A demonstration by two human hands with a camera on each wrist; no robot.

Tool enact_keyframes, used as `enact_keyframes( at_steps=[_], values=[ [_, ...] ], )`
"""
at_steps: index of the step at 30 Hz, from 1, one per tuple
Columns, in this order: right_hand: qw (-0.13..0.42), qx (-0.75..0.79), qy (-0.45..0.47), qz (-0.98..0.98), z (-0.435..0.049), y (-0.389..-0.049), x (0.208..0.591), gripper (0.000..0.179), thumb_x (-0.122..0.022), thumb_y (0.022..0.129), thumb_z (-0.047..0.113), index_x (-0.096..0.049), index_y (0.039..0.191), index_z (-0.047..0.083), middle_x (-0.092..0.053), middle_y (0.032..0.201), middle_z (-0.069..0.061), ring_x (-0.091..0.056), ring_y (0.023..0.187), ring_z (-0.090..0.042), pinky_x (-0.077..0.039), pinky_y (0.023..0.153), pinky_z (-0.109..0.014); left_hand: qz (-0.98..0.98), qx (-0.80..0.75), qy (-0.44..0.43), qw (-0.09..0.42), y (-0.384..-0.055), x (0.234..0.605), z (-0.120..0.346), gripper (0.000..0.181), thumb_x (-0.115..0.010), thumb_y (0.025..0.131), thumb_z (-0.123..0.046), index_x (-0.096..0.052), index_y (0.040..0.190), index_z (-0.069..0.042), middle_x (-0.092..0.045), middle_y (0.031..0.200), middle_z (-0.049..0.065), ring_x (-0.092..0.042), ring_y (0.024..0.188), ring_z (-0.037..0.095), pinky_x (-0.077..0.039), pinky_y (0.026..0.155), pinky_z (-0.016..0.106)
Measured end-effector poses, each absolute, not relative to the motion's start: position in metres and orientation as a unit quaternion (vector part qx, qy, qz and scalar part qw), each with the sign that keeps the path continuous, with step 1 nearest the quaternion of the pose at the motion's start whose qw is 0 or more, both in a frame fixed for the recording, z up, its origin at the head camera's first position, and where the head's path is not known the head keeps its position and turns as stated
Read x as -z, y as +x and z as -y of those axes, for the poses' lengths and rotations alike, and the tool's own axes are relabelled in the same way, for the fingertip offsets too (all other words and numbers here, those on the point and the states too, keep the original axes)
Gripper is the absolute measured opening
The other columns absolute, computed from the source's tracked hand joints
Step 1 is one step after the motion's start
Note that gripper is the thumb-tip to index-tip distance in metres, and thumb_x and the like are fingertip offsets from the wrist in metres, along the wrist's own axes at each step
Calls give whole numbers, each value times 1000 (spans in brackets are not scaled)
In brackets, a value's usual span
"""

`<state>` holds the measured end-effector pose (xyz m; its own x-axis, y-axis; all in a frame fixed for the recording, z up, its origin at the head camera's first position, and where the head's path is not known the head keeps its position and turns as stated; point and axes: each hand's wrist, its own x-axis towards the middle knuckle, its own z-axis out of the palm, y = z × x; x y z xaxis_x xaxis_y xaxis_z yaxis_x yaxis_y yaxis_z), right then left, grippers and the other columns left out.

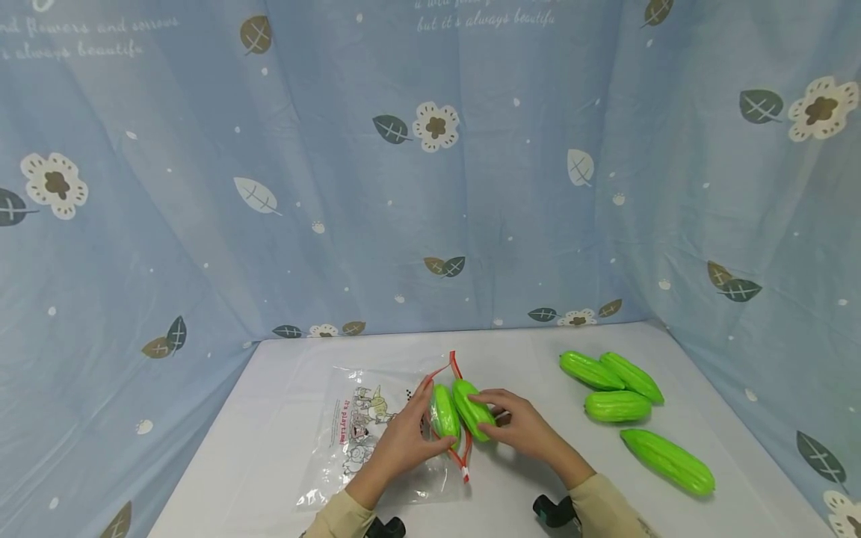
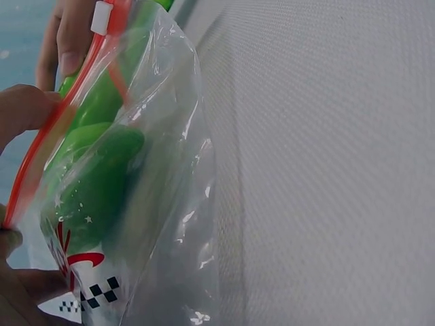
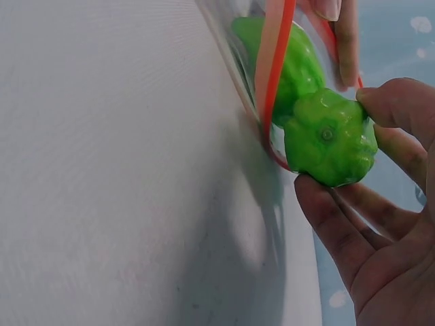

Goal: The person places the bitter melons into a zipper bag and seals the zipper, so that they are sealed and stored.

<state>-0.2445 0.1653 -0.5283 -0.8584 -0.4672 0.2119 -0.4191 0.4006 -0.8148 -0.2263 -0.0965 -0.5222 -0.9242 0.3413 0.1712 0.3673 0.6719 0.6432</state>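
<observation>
In the head view, a clear zip bag (image 1: 319,456) with a red seal and printed cartoon animals lies across the table. My left hand (image 1: 406,439) grips the bag by its red-edged mouth, which gapes apart. A long, ridged green vegetable (image 1: 444,413), like a bitter gourd, is inside the bag. My right hand (image 1: 528,430) holds a second such vegetable (image 1: 473,409) at the mouth, thumb on one side and fingers on the other. Its lobed end (image 3: 329,136) faces the right wrist camera. The white slider (image 2: 101,17) sits at one end of the seal.
Several more green vegetables lie to the right on the white table (image 1: 269,403): three grouped near the back and one (image 1: 668,462) closer to me. A blue patterned curtain (image 1: 511,194) hangs behind and at both sides.
</observation>
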Motion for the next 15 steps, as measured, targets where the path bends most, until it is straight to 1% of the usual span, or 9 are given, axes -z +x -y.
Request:
enact_keyframes(
  at_steps=[3,7,11,15],
  values=[
    [28,483,-261,-835,-163,-245,529,47,-75,94,24,-64,139,14,-59,138,-15,-68,102,-28,-59,84,-37,914,356,-194,19,-226,522,96,108,-79,82,-55,-24,163,-10,-21,168,6,-38,144,41,-40,109,61],
    [30,484,-262,-835,-160,-245,529,47,-74,95,25,-63,140,14,-59,139,-14,-67,104,-29,-59,87,-42,914,355,-194,20,-226,521,96,108,-79,82,-55,-24,163,-11,-23,168,7,-39,144,41,-42,108,61],
    [32,484,-266,-833,-158,-244,525,46,-72,97,26,-63,140,14,-59,139,-14,-67,106,-29,-58,89,-41,913,358,-193,26,-226,521,96,106,-80,82,-52,-25,163,-12,-24,167,4,-40,143,39,-43,107,59],
    [31,484,-265,-833,-155,-244,523,44,-69,98,25,-62,141,13,-59,139,-14,-67,106,-29,-58,88,-38,912,361,-196,29,-226,520,96,106,-81,82,-49,-25,163,-12,-22,168,0,-39,145,36,-42,110,57]
  ],
)
